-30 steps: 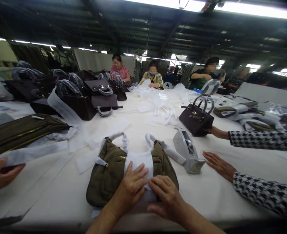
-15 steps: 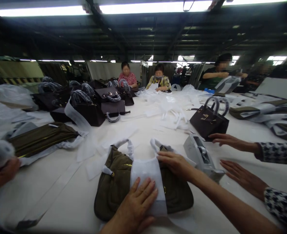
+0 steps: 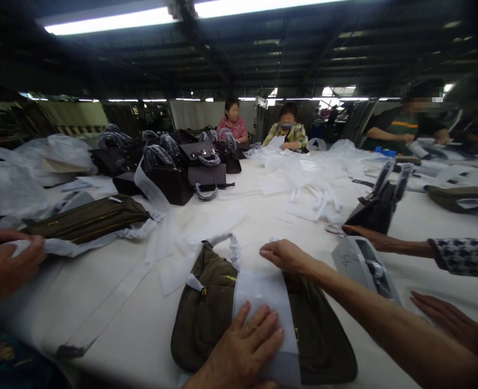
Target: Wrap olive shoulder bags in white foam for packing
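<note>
The olive bag [image 3: 206, 319] lies flat on the white table [image 3: 113, 329], directly in front of the person, with a white band [image 3: 265, 292] running across its middle from the top edge to the near edge. The left hand [image 3: 245, 351] rests palm-down, fingers spread and released, on the near end of the band, pressing it against the bag. The right hand [image 3: 285, 255] reaches across the bag to its far edge, fingers curled over the top of the band beside the wrapped handle [image 3: 226, 242]; whether it grips the band or only touches it cannot be told. A grey tape dispenser [image 3: 364, 265] stands just to the right of the bag. Beyond the dispenser, a co-worker in a checked sleeve [image 3: 466, 256] has one hand [image 3: 366, 236] at a dark handbag [image 3: 374, 208] and the other hand [image 3: 452, 321] flat on the table. At the left edge, another person's hand [image 3: 7, 265] holds white wrapping [image 3: 60, 247] near a second olive bag [image 3: 87, 219]. A group of dark handbags [image 3: 182, 173] stands further back on the left, and loose white wrapping lies across the middle of the table.
</note>
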Tool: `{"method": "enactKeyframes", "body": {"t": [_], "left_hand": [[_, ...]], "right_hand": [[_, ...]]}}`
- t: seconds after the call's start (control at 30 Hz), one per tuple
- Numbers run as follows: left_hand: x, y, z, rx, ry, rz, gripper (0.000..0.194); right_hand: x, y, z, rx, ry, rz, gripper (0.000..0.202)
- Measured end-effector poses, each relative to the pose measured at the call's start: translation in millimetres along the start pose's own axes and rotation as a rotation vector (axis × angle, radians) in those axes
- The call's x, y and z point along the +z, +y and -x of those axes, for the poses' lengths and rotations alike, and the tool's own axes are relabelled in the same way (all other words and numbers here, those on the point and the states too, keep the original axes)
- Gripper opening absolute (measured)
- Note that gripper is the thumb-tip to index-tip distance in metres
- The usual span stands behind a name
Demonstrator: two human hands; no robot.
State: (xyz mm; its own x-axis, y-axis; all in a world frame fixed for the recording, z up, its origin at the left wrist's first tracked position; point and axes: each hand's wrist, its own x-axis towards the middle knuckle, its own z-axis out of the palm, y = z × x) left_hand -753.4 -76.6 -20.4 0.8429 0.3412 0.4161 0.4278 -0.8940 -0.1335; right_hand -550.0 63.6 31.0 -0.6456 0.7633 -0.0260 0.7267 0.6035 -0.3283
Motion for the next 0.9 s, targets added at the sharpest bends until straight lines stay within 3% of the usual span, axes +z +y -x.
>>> {"method": "enactKeyframes", "body": {"t": [0.07,0.13,0.23,0.5,0.63,0.8,0.9], "left_hand": [[1.1,1,0,-0.001,0.007,-0.024,0.064],[1.7,1,0,-0.007,0.03,-0.063,0.055],[2.9,0,-1,-0.014,0.073,-0.117,0.036],[5.7,-2,-2,-0.011,0.107,-0.117,0.033],[6.8,0,-1,-0.002,0.147,-0.132,0.033],[6.9,-1,-1,0.018,0.16,-0.16,0.033],[5.8,-5,-2,0.04,0.181,-0.17,0.031]], "right_hand": [[5,-28,-21,0.138,-0.032,0.011,0.048],[14,-49,-44,0.208,-0.098,0.023,0.043],[28,-58,-70,0.211,-0.123,0.063,0.03],[39,-40,-92,-0.127,-0.266,0.064,0.017],[16,-29,-79,-0.165,-0.227,0.053,0.025],[-28,19,-24,-0.215,-0.134,0.098,0.039],[-38,37,5,-0.335,-0.187,0.155,0.025]]}}
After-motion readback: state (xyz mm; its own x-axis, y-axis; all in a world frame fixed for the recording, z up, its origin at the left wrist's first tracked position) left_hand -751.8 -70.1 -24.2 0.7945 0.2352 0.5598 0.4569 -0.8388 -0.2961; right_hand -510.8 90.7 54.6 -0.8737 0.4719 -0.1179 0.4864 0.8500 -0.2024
